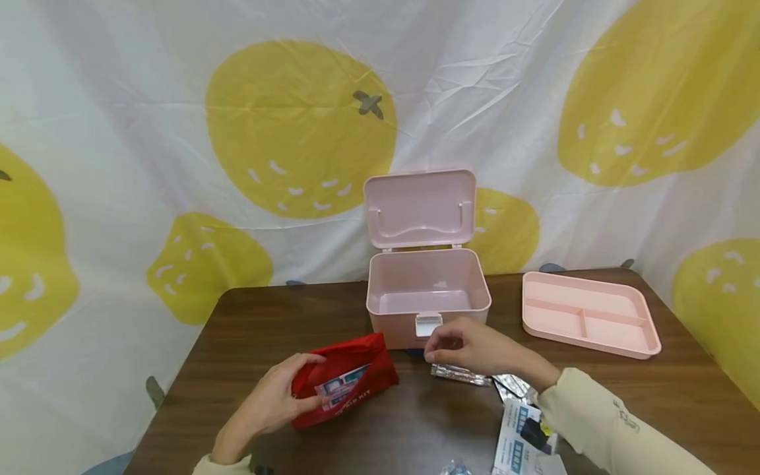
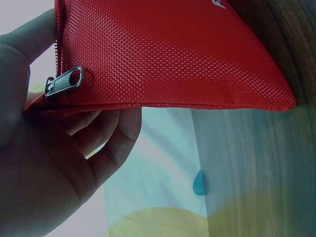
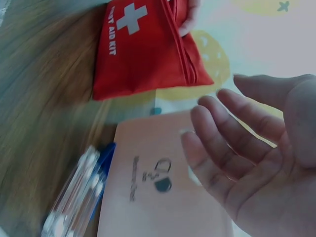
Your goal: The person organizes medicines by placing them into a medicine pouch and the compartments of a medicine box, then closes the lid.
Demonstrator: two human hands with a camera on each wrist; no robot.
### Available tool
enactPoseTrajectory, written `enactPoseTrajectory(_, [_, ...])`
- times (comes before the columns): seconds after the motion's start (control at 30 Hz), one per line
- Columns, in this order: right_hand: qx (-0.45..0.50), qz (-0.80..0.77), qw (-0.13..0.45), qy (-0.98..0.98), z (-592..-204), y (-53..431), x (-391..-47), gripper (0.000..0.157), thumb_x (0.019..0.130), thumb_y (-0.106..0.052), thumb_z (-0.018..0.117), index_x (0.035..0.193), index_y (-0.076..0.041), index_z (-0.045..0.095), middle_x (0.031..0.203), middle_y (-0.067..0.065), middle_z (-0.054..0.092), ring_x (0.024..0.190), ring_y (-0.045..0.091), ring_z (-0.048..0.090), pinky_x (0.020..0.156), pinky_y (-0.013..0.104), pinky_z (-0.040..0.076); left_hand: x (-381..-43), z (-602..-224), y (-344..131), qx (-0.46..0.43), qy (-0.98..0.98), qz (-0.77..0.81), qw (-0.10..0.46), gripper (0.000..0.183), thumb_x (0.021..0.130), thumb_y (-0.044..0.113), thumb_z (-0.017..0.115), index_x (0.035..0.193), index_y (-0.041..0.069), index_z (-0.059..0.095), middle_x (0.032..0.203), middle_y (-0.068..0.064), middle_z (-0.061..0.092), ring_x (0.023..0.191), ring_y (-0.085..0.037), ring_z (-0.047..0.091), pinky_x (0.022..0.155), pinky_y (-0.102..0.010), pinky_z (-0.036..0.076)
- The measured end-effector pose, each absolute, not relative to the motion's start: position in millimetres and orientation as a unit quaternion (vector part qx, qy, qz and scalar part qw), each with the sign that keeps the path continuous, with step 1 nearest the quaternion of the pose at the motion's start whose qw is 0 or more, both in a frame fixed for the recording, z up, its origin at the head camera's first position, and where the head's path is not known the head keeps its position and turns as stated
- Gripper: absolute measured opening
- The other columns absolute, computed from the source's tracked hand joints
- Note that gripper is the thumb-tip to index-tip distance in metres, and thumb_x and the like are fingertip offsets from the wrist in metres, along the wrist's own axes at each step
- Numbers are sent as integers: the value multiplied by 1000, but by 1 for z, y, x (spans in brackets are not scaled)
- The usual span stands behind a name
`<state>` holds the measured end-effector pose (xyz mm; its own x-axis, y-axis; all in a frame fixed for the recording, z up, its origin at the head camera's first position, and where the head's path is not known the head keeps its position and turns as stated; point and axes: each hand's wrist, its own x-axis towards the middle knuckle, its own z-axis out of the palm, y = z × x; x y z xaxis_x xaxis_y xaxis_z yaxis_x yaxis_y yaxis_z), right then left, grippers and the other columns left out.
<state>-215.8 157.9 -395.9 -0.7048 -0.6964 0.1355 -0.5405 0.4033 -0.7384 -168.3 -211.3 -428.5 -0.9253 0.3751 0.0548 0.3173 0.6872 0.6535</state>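
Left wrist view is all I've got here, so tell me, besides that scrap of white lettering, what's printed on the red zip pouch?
Observer: The right wrist view shows a white cross on the red first aid kit pouch.
Operator: Okay, I only see the outside of it. Anything inside?
Observer: Yes, in the head view a printed packet shows in its open mouth.
Operator: Good. And what am I missing over on the right?
Observer: The right wrist view shows the right grip holding nothing.
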Motion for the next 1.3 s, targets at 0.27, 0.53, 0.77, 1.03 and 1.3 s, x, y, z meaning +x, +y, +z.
enactPoseTrajectory(0.27, [-369,-398,148,827,-403,182,-217,12,93,-21,69,98,-11,72,89,-3,70,82,7,62,79,27,52,-170,-428,-211,178,918,351,49,56,79,27,84,127,12,58,117,-4,63,101,-23,63,77,-31,57])
enactPoseTrajectory(0.53, [-350,-389,210,826,-410,199,-213,16,91,-24,72,99,-11,71,88,-6,68,82,7,63,76,26,52,-171,-429,-212,183,919,347,40,56,79,26,85,126,12,59,115,-4,63,100,-22,63,76,-29,57])
enactPoseTrajectory(0.77, [-368,-389,269,801,-420,208,-210,15,86,-16,75,95,-4,70,84,-6,66,73,6,58,65,21,48,-171,-428,-212,172,915,361,58,57,79,26,84,127,11,58,119,-6,62,103,-26,63,76,-34,59])
enactPoseTrajectory(1.03, [-376,-350,294,806,-437,210,-200,17,78,-5,79,92,-9,71,90,-3,70,79,4,62,72,23,52,-169,-430,-212,176,917,353,53,56,79,26,84,127,12,58,116,-4,63,101,-22,63,77,-31,58])
enactPoseTrajectory(1.3, [-377,-311,317,813,-445,212,-195,14,78,-6,79,89,-11,72,81,-9,68,73,-2,57,69,20,50,-168,-432,-211,189,917,349,44,55,79,24,84,126,11,58,115,-5,63,99,-23,64,76,-31,57])
